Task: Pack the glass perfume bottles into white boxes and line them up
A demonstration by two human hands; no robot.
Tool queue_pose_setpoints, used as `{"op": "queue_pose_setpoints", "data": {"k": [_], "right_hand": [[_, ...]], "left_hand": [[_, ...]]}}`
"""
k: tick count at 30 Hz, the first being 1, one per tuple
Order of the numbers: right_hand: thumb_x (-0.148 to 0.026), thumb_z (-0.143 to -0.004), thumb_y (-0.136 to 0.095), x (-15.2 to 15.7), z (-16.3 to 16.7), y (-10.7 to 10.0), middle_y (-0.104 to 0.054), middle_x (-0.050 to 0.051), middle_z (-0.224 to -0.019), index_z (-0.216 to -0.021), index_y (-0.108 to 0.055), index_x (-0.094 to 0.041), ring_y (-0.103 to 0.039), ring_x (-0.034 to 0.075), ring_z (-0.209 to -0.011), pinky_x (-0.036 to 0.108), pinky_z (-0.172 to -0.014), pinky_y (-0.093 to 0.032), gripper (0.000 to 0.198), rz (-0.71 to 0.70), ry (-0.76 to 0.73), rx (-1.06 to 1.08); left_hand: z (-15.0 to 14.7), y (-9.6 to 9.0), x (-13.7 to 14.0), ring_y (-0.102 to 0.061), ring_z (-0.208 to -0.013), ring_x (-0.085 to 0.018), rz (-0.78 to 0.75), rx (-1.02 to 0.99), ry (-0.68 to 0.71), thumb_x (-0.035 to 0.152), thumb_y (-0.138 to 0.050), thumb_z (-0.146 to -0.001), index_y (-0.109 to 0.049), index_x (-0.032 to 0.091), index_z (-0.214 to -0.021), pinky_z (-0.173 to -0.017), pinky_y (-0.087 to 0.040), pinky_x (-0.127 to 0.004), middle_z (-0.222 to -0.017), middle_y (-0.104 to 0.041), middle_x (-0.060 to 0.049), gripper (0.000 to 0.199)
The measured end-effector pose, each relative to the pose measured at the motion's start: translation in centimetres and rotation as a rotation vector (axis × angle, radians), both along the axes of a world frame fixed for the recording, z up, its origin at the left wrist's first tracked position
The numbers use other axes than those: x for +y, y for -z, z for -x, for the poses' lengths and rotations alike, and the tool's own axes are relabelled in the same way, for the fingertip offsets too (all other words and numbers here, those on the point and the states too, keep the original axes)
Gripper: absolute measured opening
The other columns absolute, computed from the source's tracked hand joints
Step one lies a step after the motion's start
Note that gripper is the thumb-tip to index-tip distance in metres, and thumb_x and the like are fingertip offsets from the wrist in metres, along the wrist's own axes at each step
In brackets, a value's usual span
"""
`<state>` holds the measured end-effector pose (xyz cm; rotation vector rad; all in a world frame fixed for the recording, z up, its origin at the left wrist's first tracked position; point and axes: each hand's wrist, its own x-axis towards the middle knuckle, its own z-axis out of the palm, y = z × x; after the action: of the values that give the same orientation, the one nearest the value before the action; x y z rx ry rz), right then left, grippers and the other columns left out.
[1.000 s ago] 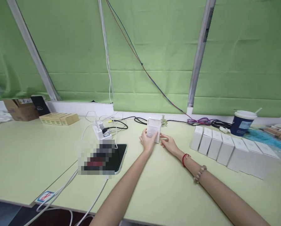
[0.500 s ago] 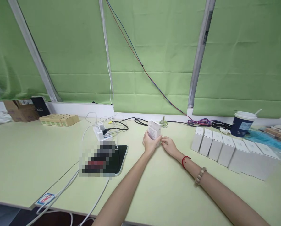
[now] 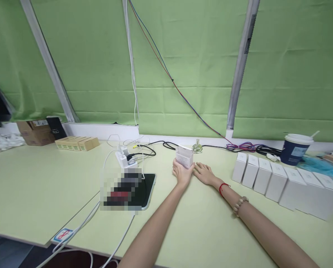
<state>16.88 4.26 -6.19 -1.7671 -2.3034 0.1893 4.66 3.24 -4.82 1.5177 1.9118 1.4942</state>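
Left grip (image 3: pixel 183 174): one carton (image 3: pixel 184 157); seven boxes (image 3: pixel 291 190) stand.

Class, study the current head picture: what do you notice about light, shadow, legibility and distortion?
Head view: light fairly even, shadows on the table soft; head view: print on the held box too small to read; head view: white boxes look stretched toward the right edge, coarse blocks mask part of the tablet.

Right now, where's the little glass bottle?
In the head view, the glass bottle stands right of centre near the back of the table, just behind and right of the white box held by the left hand.
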Motion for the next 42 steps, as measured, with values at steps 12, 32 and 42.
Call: {"op": "queue_pose_setpoints", "data": {"k": [12, 32, 42], "right_hand": [[-0.044, -0.084, -0.038, 4.9, 0.2, 0.4, -0.049, 0.005, -0.125, -0.117, -0.054, -0.026, -0.042, 0.02, -0.117, 0.04, -0.098, -0.025, 0.041, -0.12, 0.098, 0.247], [-0.049, -0.066, -0.052, 9.1, -0.6, 0.7, -0.038, 0.016, -0.132, -0.135, -0.03, -0.018, -0.045, 0.029, -0.116, 0.038, -0.096, -0.034, 0.079, -0.253, 0.528, 0.564], [-0.044, -0.074, -0.05, 10.1, 0.0, 0.8, -0.035, 0.02, -0.129, -0.142, -0.016, -0.016, -0.045, 0.032, -0.113, 0.041, -0.089, -0.037, 0.081, -0.289, 0.531, 0.309]], "left_hand": [[0.2, -0.2, 0.0, -0.034, -0.126, -0.03, 0.021, -0.023, -0.054, 0.041, -0.068, -0.059, -0.023, 0.021, -0.119, -0.099, -0.027, -0.045, -0.128, -0.042, -0.016, 0.077], [0.0, 0.2, 0.1, -0.035, -0.125, -0.028, 0.031, 0.027, 0.091, 0.04, -0.066, -0.061, -0.024, 0.017, -0.125, -0.099, -0.029, -0.04, -0.131, -0.04, -0.017, 0.08], [-0.4, 0.7, 0.2, -0.035, -0.124, -0.028, 0.061, 0.0, 0.133, 0.04, -0.068, -0.058, -0.026, 0.02, -0.128, -0.099, -0.026, -0.041, -0.132, -0.041, -0.015, 0.084]]}}
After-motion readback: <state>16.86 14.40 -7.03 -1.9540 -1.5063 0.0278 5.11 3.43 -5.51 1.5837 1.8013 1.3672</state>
